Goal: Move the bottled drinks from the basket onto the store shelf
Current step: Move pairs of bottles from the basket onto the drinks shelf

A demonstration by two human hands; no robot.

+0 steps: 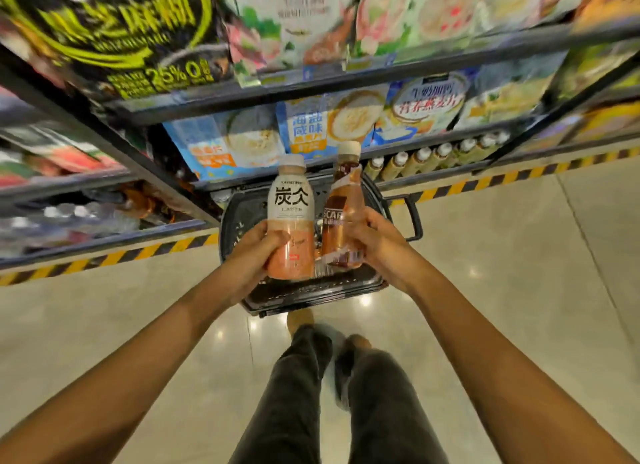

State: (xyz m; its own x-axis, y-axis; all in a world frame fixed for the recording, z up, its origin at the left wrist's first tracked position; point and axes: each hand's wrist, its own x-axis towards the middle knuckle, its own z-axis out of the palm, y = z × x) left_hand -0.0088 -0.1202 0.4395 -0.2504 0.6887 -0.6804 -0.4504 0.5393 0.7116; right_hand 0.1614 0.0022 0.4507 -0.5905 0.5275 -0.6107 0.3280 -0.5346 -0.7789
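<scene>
My left hand (pixel 254 252) grips a latte bottle (pixel 291 217) with a white and orange label and a white cap, held upright. My right hand (pixel 375 243) grips a brown coffee bottle (pixel 341 203) with a cream cap, tilted slightly right. Both bottles are held above a black plastic basket (pixel 311 292) that stands on the floor in front of the store shelf (pixel 346 79). What lies inside the basket is mostly hidden behind the bottles and my hands.
The bottom shelf at the right holds a row of white-capped bottles (pixel 436 157). Cereal bags (pixel 304 131) fill the shelves above. A yellow-black hazard stripe (pixel 485 183) runs along the shelf base. The basket handle (pixel 414 217) sticks out right. My legs (pixel 332 394) stand on the tiled floor.
</scene>
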